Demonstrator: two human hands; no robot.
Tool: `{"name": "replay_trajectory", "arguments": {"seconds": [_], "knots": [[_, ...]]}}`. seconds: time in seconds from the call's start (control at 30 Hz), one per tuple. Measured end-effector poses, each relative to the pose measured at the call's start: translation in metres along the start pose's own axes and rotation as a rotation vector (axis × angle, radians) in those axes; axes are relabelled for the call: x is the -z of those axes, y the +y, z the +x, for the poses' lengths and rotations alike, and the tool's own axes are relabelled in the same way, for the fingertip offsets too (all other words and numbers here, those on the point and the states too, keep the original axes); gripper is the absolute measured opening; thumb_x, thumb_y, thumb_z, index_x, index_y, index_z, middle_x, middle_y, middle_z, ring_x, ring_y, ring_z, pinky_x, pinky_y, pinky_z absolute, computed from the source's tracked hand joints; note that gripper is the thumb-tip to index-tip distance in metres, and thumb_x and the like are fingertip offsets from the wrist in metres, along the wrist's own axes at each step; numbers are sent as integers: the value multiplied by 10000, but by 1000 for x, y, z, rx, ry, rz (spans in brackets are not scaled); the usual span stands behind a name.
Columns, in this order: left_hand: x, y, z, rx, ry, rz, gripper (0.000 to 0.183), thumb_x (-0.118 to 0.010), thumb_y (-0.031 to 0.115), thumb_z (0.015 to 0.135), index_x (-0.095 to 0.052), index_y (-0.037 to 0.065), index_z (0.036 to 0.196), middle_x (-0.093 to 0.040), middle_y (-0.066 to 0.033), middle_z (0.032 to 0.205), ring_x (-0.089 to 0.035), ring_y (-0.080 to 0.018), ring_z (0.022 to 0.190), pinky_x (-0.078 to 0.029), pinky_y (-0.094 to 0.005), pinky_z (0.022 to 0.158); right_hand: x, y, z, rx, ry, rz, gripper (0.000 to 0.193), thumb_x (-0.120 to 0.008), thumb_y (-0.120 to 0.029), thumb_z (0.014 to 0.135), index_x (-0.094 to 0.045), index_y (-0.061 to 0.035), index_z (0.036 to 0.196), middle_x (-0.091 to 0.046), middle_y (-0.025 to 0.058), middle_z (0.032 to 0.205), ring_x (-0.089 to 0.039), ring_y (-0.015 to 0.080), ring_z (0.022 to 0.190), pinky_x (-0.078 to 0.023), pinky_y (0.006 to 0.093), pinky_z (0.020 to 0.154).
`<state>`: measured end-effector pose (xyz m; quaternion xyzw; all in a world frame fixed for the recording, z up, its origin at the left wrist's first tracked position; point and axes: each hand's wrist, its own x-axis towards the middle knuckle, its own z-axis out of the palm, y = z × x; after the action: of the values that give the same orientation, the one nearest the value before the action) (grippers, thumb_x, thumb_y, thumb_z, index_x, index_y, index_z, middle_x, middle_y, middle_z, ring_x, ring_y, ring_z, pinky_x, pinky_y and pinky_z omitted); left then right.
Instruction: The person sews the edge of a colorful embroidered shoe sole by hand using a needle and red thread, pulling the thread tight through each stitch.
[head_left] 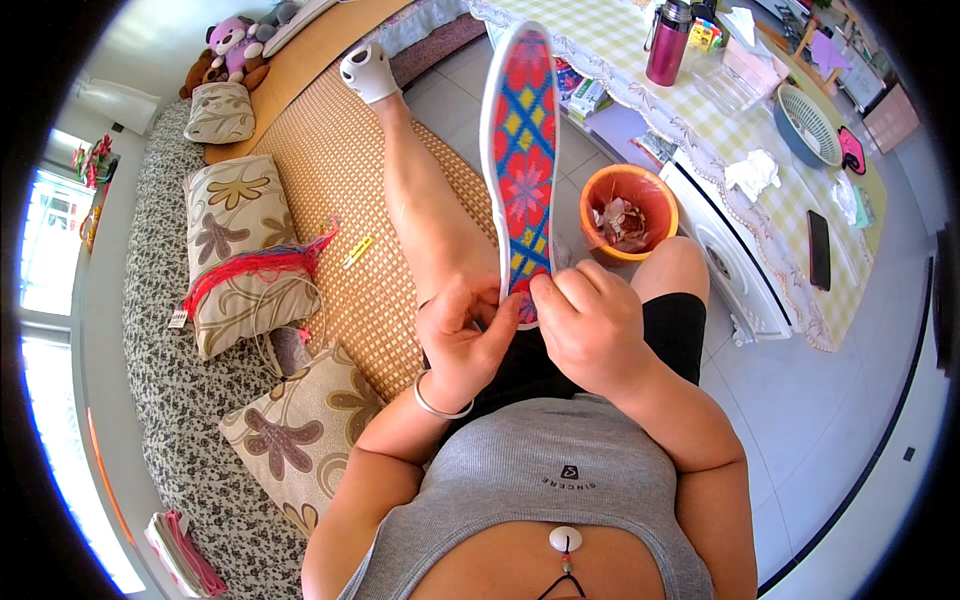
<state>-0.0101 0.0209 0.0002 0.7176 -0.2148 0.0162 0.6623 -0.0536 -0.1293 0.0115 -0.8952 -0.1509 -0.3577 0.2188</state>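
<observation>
A long embroidered insole [527,170] stands up in front of me, its toe end pointing away. Red flowers, blue bands and yellow diamonds cover it inside a white border. My left hand [465,325] is closed on the left edge of its heel end, thumb lying over the patterned face. At the heel's right side, my right hand [597,325] is closed in a pinch against the insole. Whatever sits between those fingertips is hidden. Red and blue embroidery threads [262,262] lie over a patterned cushion [225,200] to my left.
On the woven mat [350,300] lies a small yellow item [357,251]. An orange bin [655,195] with scraps stands right of my legs. The table [625,60] at right holds a maroon flask [668,45], a basket [808,125], crumpled tissues [753,174] and a phone [819,250].
</observation>
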Motion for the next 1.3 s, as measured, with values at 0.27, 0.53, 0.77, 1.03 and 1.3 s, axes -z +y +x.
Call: {"name": "replay_trajectory", "arguments": {"seconds": [0.27,0.53,0.77,1.03,1.3], "knots": [[2,-11,-2,-100,13,113,158,-681,-78,750,-583,0,846,-591,-12,640,-496,-18,491,-373,-167,431,4,-8,1,-152,-38,141,284,-613,-68,718,-522,10,976,-549,88,736,-552,251,654,-457,352,558],[0,1,2,61,-43,-130,145,-606,-73,825,-516,-1,913,-601,-64,746,-460,-43,478,-346,-166,396,-4,1,1,-209,138,231,271,-642,-60,753,-530,-2,993,-596,123,854,-569,296,734,-460,358,646],[2,-3,11,209,-64,-550,162,-562,-88,836,-508,12,951,-623,-95,804,-454,-67,471,-333,-175,374,-9,28,-11,-962,81,1199,114,-602,-69,857,-651,24,900,-638,28,812,-570,81,712,-448,225,651],[0,-4,15,362,-217,-630,124,-560,-29,874,-515,2,985,-618,-87,788,-529,-86,558,-397,-180,415,-25,14,-21,-1318,94,1956,189,-604,-111,869,-618,28,997,-659,80,896,-627,113,764,-505,242,692],[-4,-14,9,468,-251,-759,117,-545,0,891,-557,38,1001,-616,-29,819,-436,-30,568,-296,-162,467,-38,23,-29,-1382,272,2032,103,-591,-92,863,-613,8,879,-637,68,831,-578,100,717,-438,199,580]]}}
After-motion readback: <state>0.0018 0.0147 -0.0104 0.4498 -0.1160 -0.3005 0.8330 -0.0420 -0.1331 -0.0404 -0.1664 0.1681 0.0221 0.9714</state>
